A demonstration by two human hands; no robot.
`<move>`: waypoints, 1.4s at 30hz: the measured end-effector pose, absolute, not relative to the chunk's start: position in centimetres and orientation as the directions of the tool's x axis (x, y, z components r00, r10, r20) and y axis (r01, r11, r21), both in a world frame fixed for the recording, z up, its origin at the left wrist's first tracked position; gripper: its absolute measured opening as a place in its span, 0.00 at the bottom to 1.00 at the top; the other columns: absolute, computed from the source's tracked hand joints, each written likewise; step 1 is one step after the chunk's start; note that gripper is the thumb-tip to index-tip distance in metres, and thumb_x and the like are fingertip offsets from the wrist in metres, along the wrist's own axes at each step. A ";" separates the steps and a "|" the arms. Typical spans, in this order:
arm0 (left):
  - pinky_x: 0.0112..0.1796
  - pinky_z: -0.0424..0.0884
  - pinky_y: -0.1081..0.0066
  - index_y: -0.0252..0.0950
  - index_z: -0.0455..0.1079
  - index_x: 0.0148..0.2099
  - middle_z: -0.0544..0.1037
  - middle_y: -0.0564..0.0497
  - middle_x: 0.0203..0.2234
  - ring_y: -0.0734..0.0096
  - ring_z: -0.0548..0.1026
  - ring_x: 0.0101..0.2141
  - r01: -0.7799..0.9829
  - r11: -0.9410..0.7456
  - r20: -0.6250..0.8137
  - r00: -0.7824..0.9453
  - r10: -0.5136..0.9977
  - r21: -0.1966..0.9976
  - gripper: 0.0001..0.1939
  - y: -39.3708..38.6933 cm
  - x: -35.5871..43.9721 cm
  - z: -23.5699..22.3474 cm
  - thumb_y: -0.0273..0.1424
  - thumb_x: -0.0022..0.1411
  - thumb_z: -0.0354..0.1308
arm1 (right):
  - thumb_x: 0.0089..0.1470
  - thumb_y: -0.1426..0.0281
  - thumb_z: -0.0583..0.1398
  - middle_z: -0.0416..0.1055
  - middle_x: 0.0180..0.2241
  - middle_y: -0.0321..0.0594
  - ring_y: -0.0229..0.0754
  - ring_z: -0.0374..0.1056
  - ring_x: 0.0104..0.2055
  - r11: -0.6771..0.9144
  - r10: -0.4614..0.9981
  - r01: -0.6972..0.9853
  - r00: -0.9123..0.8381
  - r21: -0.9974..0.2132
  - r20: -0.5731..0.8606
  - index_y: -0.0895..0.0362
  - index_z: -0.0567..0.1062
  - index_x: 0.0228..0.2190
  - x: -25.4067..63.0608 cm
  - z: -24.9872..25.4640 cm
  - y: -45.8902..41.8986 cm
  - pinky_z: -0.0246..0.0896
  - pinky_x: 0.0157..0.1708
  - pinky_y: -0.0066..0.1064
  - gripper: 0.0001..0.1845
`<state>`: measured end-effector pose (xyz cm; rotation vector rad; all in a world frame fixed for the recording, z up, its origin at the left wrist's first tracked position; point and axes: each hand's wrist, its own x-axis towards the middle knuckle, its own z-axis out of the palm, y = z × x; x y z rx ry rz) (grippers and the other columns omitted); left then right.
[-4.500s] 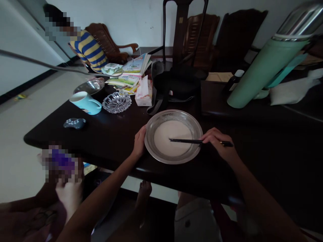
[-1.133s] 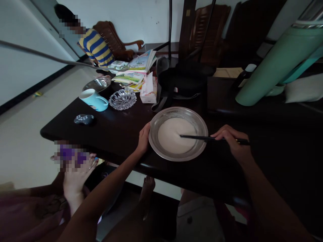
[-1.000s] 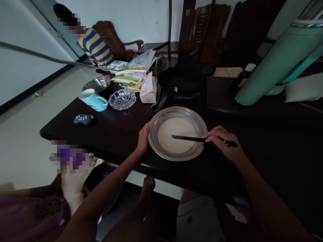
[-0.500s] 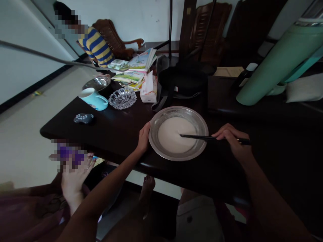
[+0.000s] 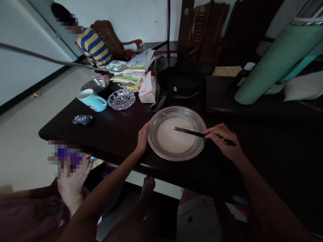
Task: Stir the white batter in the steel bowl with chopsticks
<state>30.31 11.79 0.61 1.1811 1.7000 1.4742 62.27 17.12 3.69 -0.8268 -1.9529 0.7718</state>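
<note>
A wide metal bowl stands on the dark table, holding a pale, creamy batter-like liquid. My left hand grips the bowl's left rim, its fingers partly hidden behind the wall. In my right hand is a pair of black chopsticks, held from the right side of the bowl. Their tips reach into the liquid near its middle. The fingers of that hand are closed around the sticks close to the right rim.
A blue mug, a glass dish, a game controller, a tissue pack and booklets lie to the left. A green thermos stands at the right. One person sits at far left; another person's hands are at lower left.
My right hand has moved left toward the bowl, and the chopstick tips have shifted left and slightly away from me through the liquid. My left hand stays at the rim.
</note>
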 end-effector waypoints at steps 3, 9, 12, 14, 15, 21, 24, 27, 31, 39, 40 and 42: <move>0.54 0.65 0.60 0.35 0.76 0.47 0.79 0.46 0.47 0.59 0.73 0.50 0.232 -0.010 0.110 -0.422 0.900 0.973 0.22 11.8 30.3 0.7 0.43 0.65 0.46 | 0.62 0.67 0.54 0.77 0.28 0.38 0.45 0.69 0.35 0.566 0.811 0.206 -0.316 -0.798 0.493 0.49 0.77 0.24 62.4 3.6 17.2 0.64 0.38 0.42 0.17; 0.54 0.65 0.61 0.35 0.76 0.46 0.79 0.46 0.46 0.59 0.73 0.50 0.242 -0.009 0.115 -0.430 0.896 0.970 0.22 11.7 30.4 0.8 0.44 0.65 0.47 | 0.59 0.67 0.59 0.79 0.34 0.38 0.46 0.69 0.38 0.583 0.783 0.250 -0.425 -0.773 0.454 0.50 0.78 0.28 62.3 3.6 17.2 0.64 0.39 0.41 0.10; 0.54 0.65 0.60 0.34 0.76 0.47 0.79 0.46 0.46 0.59 0.73 0.50 0.246 -0.013 0.119 -0.421 0.899 0.969 0.23 11.8 30.3 0.7 0.44 0.65 0.47 | 0.62 0.68 0.55 0.77 0.30 0.38 0.45 0.68 0.36 0.574 0.801 0.201 -0.341 -0.794 0.493 0.50 0.77 0.25 62.5 3.5 17.2 0.63 0.39 0.41 0.16; 0.53 0.66 0.60 0.34 0.76 0.47 0.79 0.46 0.46 0.59 0.73 0.49 0.236 -0.017 0.117 -0.418 0.901 0.972 0.23 11.8 30.3 0.7 0.44 0.65 0.47 | 0.63 0.68 0.54 0.77 0.29 0.38 0.44 0.68 0.36 0.562 0.799 0.169 -0.363 -0.809 0.479 0.50 0.77 0.25 62.5 3.5 17.2 0.63 0.39 0.41 0.17; 0.53 0.66 0.60 0.34 0.76 0.46 0.79 0.46 0.46 0.59 0.73 0.49 0.232 -0.017 0.115 -0.418 0.901 0.973 0.23 11.8 30.3 0.6 0.44 0.65 0.47 | 0.62 0.68 0.55 0.78 0.31 0.38 0.45 0.69 0.37 0.564 0.790 0.174 -0.399 -0.808 0.465 0.50 0.77 0.25 62.5 3.5 17.2 0.64 0.39 0.41 0.15; 0.54 0.65 0.59 0.36 0.76 0.46 0.80 0.47 0.45 0.59 0.73 0.49 0.246 -0.022 0.127 -0.421 0.898 0.969 0.22 11.8 30.2 0.6 0.43 0.65 0.47 | 0.62 0.66 0.56 0.78 0.32 0.38 0.46 0.70 0.38 0.547 0.819 0.236 -0.348 -0.803 0.455 0.50 0.78 0.26 62.5 3.6 17.3 0.65 0.40 0.42 0.14; 0.54 0.66 0.60 0.36 0.76 0.46 0.79 0.47 0.45 0.59 0.73 0.50 0.254 -0.020 0.126 -0.409 0.904 0.967 0.22 11.8 30.2 0.6 0.43 0.65 0.46 | 0.62 0.66 0.55 0.79 0.31 0.38 0.45 0.70 0.36 0.542 0.807 0.196 -0.392 -0.817 0.441 0.49 0.77 0.25 62.5 3.6 17.2 0.65 0.38 0.41 0.15; 0.54 0.65 0.60 0.35 0.76 0.46 0.79 0.46 0.46 0.59 0.73 0.50 0.255 -0.014 0.124 -0.422 0.898 0.967 0.22 11.8 30.2 0.6 0.43 0.65 0.47 | 0.59 0.67 0.58 0.79 0.34 0.38 0.46 0.70 0.38 0.576 0.779 0.230 -0.447 -0.784 0.440 0.49 0.79 0.29 62.3 3.6 17.1 0.66 0.40 0.42 0.10; 0.53 0.66 0.60 0.35 0.76 0.46 0.79 0.46 0.45 0.59 0.74 0.49 0.252 -0.014 0.122 -0.418 0.900 0.968 0.22 11.8 30.2 0.7 0.43 0.65 0.47 | 0.61 0.68 0.56 0.78 0.31 0.38 0.45 0.70 0.36 0.543 0.819 0.228 -0.356 -0.809 0.449 0.50 0.77 0.27 62.4 3.7 17.1 0.66 0.40 0.41 0.14; 0.52 0.67 0.62 0.34 0.76 0.46 0.79 0.46 0.45 0.60 0.74 0.48 0.245 -0.012 0.118 -0.427 0.897 0.970 0.23 11.9 30.5 0.8 0.43 0.65 0.46 | 0.60 0.69 0.58 0.79 0.33 0.37 0.45 0.70 0.38 0.581 0.794 0.251 -0.382 -0.774 0.472 0.50 0.78 0.28 62.5 3.6 17.3 0.66 0.41 0.41 0.11; 0.52 0.67 0.62 0.34 0.76 0.46 0.79 0.46 0.45 0.60 0.74 0.48 0.248 -0.012 0.120 -0.424 0.898 0.969 0.23 11.9 30.5 0.9 0.43 0.65 0.46 | 0.61 0.68 0.57 0.79 0.32 0.37 0.45 0.70 0.37 0.572 0.804 0.242 -0.356 -0.784 0.477 0.50 0.77 0.27 62.5 3.6 17.3 0.66 0.40 0.41 0.13; 0.52 0.67 0.62 0.34 0.76 0.46 0.80 0.46 0.45 0.60 0.74 0.48 0.251 -0.010 0.119 -0.421 0.899 0.968 0.23 11.9 30.5 1.0 0.43 0.65 0.46 | 0.62 0.68 0.56 0.79 0.31 0.37 0.45 0.71 0.37 0.570 0.801 0.224 -0.364 -0.790 0.475 0.50 0.77 0.26 62.5 3.5 17.3 0.66 0.40 0.41 0.15</move>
